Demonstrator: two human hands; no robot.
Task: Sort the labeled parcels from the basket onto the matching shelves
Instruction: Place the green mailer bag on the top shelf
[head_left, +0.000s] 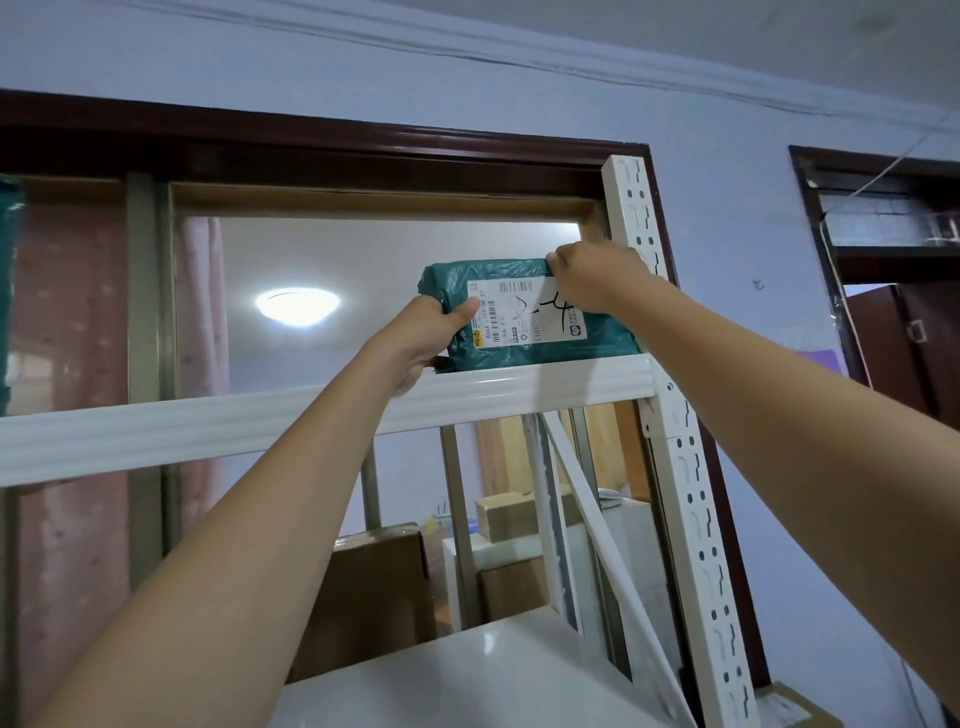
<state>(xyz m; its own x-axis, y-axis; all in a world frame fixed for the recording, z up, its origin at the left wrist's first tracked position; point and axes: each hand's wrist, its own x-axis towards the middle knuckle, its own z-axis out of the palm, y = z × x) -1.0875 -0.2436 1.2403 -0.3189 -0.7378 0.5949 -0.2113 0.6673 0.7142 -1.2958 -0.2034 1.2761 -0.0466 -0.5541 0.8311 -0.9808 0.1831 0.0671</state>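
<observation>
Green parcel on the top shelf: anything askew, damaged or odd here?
Nothing stands out. The green parcel stands on the top shelf beside the right upright, label outward, held by both hands; its wrapping is wrinkled but untorn.

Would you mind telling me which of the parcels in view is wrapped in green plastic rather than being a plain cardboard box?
The green parcel on the top shelf, held by both hands; the others, lower and behind the rack, are brown boxes.

- A green parcel (524, 312) with a white label (524, 314) stands on the white top shelf (208, 426), right of frame centre.
- The left hand (421, 338) grips its left edge, thumb on the label.
- The right hand (592, 280) clasps its upper right corner, beside the perforated upright (675, 415).
</observation>
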